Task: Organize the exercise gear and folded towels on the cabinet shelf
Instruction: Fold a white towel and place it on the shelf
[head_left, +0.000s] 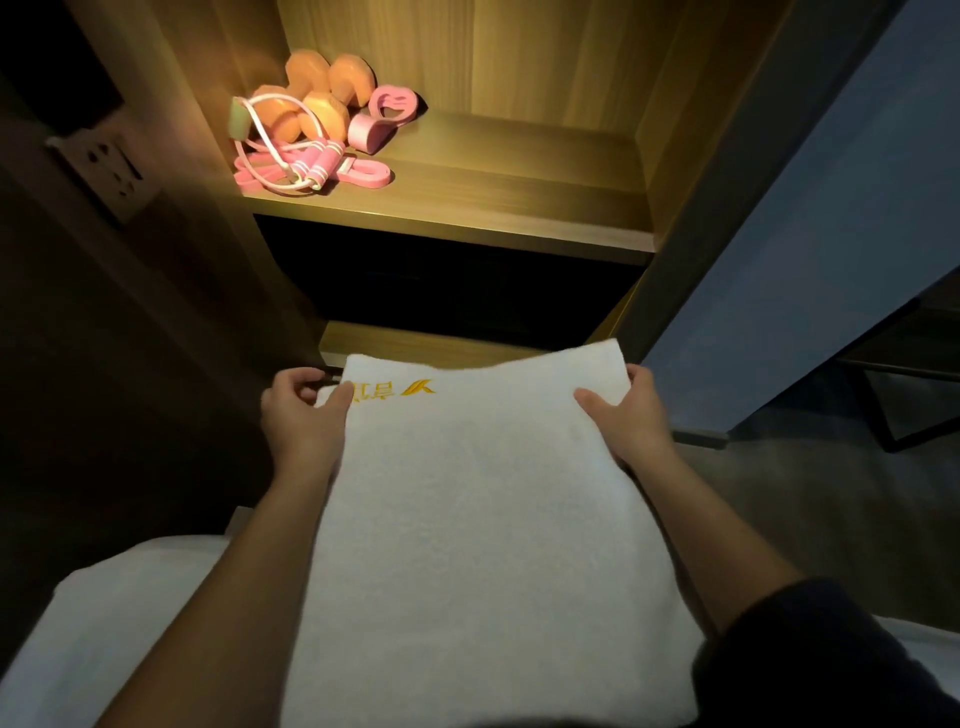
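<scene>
A white folded towel (483, 519) with yellow embroidery near its far left corner is held flat in front of me, below the lit shelf. My left hand (304, 415) pinches its far left edge, thumb on top. My right hand (631, 415) grips the far right edge, thumb on top and fingers underneath. On the wooden cabinet shelf (493, 202), at its left end, lie two orange dumbbells (317, 93), a pink and white jump rope (291, 161), a pink resistance band (369, 174) and a pink hand gripper (387, 111).
The shelf's middle and right part is bare wood. A dark compartment (457, 291) opens under it, with a lower ledge (415, 343) just beyond the towel. A wall socket (106, 166) sits left. White bedding (119, 623) lies below my arms. A blue panel (810, 234) stands right.
</scene>
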